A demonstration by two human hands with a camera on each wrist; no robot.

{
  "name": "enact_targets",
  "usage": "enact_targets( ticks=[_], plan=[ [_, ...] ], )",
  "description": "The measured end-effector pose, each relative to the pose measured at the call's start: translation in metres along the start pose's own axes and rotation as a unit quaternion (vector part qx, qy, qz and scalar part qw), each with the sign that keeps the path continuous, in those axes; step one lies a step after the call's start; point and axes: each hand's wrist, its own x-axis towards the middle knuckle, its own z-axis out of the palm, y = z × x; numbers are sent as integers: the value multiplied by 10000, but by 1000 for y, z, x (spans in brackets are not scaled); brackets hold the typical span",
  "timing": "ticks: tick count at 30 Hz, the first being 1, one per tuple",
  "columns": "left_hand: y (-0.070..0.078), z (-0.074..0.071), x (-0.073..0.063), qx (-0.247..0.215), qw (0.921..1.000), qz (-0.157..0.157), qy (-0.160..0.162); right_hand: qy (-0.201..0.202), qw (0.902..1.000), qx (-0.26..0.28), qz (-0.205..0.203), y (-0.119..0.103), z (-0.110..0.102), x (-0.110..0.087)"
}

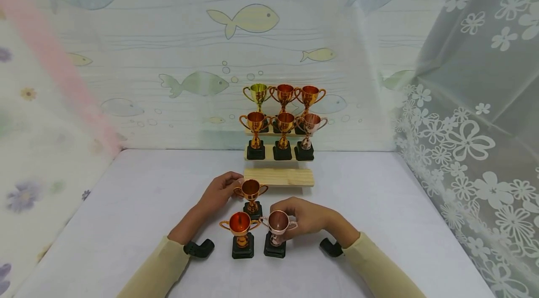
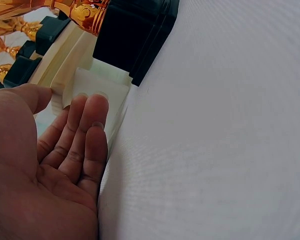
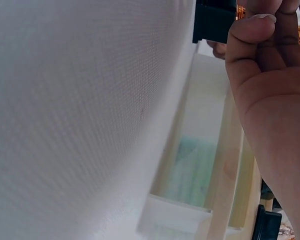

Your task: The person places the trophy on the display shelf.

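Note:
My left hand [image 1: 218, 190] is at the left end of a stepped wooden rack [image 1: 279, 177]. In the left wrist view its thumb touches the end of the lowest step, and its gently bent fingers lie by the white side panel [image 2: 92, 82]. My right hand [image 1: 309, 216] grips a pinkish trophy cup [image 1: 278, 221] by its right side, with the black base upright close over the table. Most of that cup is hidden in the right wrist view. Beside it stands an orange-red trophy cup [image 1: 239, 224]. Behind these a copper-coloured trophy cup [image 1: 251, 189] stands before the rack.
The middle step carries three trophy cups, a pinkish one [image 1: 310, 124] on the right. Three more stand on the top step, with a yellow-gold cup [image 1: 258, 94] at the left. A white cloth covers the table [image 1: 139, 195]; a fish-patterned curtain [image 1: 181, 45] hangs behind.

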Motion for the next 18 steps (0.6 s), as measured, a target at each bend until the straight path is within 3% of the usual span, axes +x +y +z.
enact_targets(
  ticks=[11,18],
  plan=[
    [0,-1,0,40,10000,15,21,226,9994,-205,156,-6,-5,-5],
    [0,0,1,0,10000,-81,19,826,9939,-597,414,-10,-14,-13]
  ],
)
